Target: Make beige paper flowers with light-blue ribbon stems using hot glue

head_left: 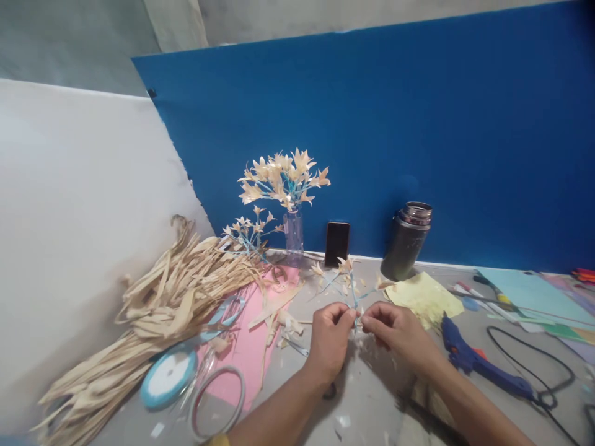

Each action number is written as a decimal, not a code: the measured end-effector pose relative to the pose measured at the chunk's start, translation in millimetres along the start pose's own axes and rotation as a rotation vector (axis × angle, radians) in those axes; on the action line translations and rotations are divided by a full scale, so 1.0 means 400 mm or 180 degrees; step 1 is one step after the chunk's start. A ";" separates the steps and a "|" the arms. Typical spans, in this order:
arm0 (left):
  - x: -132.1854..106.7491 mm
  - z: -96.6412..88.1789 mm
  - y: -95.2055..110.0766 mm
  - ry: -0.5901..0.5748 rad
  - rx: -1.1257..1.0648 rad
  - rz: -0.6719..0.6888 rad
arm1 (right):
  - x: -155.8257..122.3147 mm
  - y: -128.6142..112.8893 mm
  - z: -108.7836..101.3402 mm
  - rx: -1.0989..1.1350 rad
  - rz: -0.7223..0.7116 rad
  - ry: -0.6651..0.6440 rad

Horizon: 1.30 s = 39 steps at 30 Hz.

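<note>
Over the middle of the table, a branching stem (352,285) wrapped in light blue carries small cream flowers. My left hand (330,337) is closed, pinching its lower end between thumb and fingertips. Just to the right, my right hand (397,328) is also closed in a pinch against that stem. Whatever lies between its fingertips is too small to make out. Behind the hands, a clear bottle (294,238) holds a full bunch of similar cream flowers (283,176). A smaller flower spray (251,232) lies to its left.
A heap of dried husks (186,285) covers the left side, beside a blue ribbon spool (168,376), a tape roll (239,396) and pink paper (232,365). A phone (337,244) and dark flask (406,241) stand behind. Yellow paper (425,297) and a blue glue gun (483,365) lie right.
</note>
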<state>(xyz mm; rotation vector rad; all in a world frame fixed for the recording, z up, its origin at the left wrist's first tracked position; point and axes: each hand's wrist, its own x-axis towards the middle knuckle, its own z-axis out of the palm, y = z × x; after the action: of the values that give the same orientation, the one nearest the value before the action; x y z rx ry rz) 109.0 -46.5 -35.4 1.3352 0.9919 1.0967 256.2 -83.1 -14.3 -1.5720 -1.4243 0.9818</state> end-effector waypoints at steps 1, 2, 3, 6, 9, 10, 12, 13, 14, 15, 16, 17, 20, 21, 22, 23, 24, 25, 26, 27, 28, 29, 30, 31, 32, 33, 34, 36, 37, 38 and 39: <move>0.001 0.000 -0.002 0.0034 0.0006 0.0027 | 0.001 0.000 0.000 0.0044 0.0025 -0.0011; 0.002 0.000 -0.003 0.0058 0.0012 0.0048 | 0.002 0.000 0.001 0.0069 0.0035 -0.0019; 0.002 0.001 -0.005 0.0069 0.0018 0.0059 | 0.003 0.001 0.003 0.0082 0.0033 -0.0022; 0.003 0.003 -0.009 0.0041 0.0023 0.0038 | 0.007 0.009 0.010 0.0144 -0.0002 -0.0035; 0.002 0.007 -0.010 0.0046 0.0023 -0.0030 | 0.010 0.022 0.016 0.0309 -0.0021 -0.0194; 0.001 0.008 -0.010 0.0047 0.0021 -0.0035 | 0.011 0.026 0.017 0.0355 -0.0030 -0.0236; -0.001 0.009 -0.008 0.0052 0.0009 -0.0038 | 0.013 0.031 0.018 0.0381 -0.0051 -0.0272; -0.002 0.009 -0.007 0.0055 0.0000 -0.0058 | 0.013 0.032 0.018 0.0368 -0.0057 -0.0276; -0.002 0.009 -0.005 0.0062 -0.0017 -0.0098 | 0.013 0.033 0.017 0.0345 -0.0060 -0.0284; -0.003 0.009 -0.003 0.0070 -0.0041 -0.0151 | 0.013 0.033 0.017 0.0315 -0.0058 -0.0287; -0.002 0.008 -0.001 0.0073 -0.0070 -0.0204 | 0.012 0.032 0.016 0.0278 -0.0051 -0.0283; -0.001 0.006 0.001 0.0072 -0.0094 -0.0245 | 0.011 0.031 0.015 0.0243 -0.0037 -0.0276; 0.002 0.002 0.005 0.0054 -0.0076 -0.0227 | 0.007 0.028 0.014 0.0211 0.0020 -0.0282; 0.003 0.000 0.005 0.0051 -0.0044 -0.0198 | 0.005 0.027 0.015 0.0232 0.0031 -0.0312; 0.004 -0.001 0.006 0.0053 -0.0013 -0.0167 | 0.004 0.027 0.015 0.0260 0.0031 -0.0353; 0.004 -0.002 0.007 0.0058 0.0018 -0.0141 | 0.003 0.027 0.015 0.0285 0.0018 -0.0391; 0.004 -0.003 0.008 0.0064 0.0048 -0.0120 | 0.002 0.028 0.015 0.0297 -0.0004 -0.0430; 0.003 -0.004 0.009 0.0068 0.0075 -0.0107 | 0.002 0.030 0.016 0.0301 -0.0027 -0.0458; 0.003 -0.004 0.010 0.0065 0.0096 -0.0098 | 0.003 0.032 0.016 0.0303 -0.0048 -0.0474; 0.002 -0.004 0.011 0.0060 0.0110 -0.0094 | 0.003 0.034 0.016 0.0307 -0.0064 -0.0480; 0.001 -0.004 0.012 0.0057 0.0113 -0.0091 | 0.004 0.036 0.016 0.0316 -0.0075 -0.0482; 0.000 -0.004 0.013 0.0054 0.0105 -0.0091 | 0.005 0.038 0.016 0.0327 -0.0084 -0.0482; -0.001 -0.004 0.013 0.0050 0.0092 -0.0088 | 0.006 0.039 0.016 0.0334 -0.0097 -0.0480; -0.002 -0.003 0.012 0.0046 0.0083 -0.0085 | 0.007 0.040 0.016 0.0337 -0.0121 -0.0482; -0.002 -0.002 0.012 0.0042 0.0080 -0.0082 | 0.008 0.039 0.016 0.0332 -0.0153 -0.0485; -0.003 -0.001 0.011 0.0036 0.0078 -0.0081 | 0.008 0.039 0.015 0.0318 -0.0186 -0.0481; -0.003 0.000 0.011 0.0020 0.0066 -0.0079 | 0.008 0.038 0.014 0.0294 -0.0215 -0.0468; -0.004 0.001 0.011 -0.0038 0.0014 -0.0075 | 0.007 0.035 0.012 0.0223 -0.0248 -0.0432; -0.005 0.002 0.011 -0.0074 -0.0012 -0.0084 | 0.007 0.033 0.011 0.0189 -0.0252 -0.0416; -0.005 0.002 0.012 -0.0111 -0.0027 -0.0102 | 0.007 0.031 0.009 0.0160 -0.0255 -0.0401; -0.006 0.001 0.012 -0.0137 -0.0024 -0.0126 | 0.007 0.029 0.009 0.0145 -0.0263 -0.0386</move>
<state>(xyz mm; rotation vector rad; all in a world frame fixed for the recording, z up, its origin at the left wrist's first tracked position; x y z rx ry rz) 108.7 -49.2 -30.6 1.3226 0.9778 1.0369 257.8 -80.9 -26.6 -1.4300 -1.5266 1.0682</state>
